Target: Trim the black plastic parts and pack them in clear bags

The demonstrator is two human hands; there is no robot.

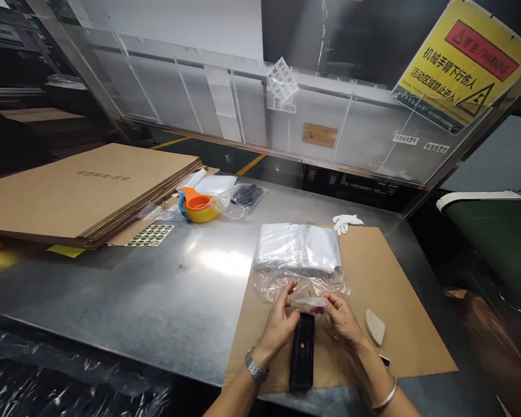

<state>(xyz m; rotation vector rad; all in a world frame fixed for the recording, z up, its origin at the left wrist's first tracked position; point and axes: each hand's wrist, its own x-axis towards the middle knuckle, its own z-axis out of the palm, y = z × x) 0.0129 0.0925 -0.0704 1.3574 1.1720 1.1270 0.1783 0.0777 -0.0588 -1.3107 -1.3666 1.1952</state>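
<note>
My right hand (339, 317) pinches one end of a small clear plastic bag (308, 302), held up over the cardboard sheet. My left hand (281, 325) is at the bag's other end, with thumb and fingers apart. Its thumb is by the top of a long black case (301, 353), which lies lengthwise between my forearms. Just beyond my hands lies a stack of clear plastic bags (297, 249) in loose wrapping. A beige, rounded pad (375, 328) rests to the right of my right hand.
A brown cardboard sheet (399, 313) covers part of the metal table (156, 295). Flat cartons (91, 191) are piled at left. Near the back are orange and yellow scoops (200, 208), round stickers (151, 235) and a white glove (346, 222). A clear guard panel (252, 110) hangs behind.
</note>
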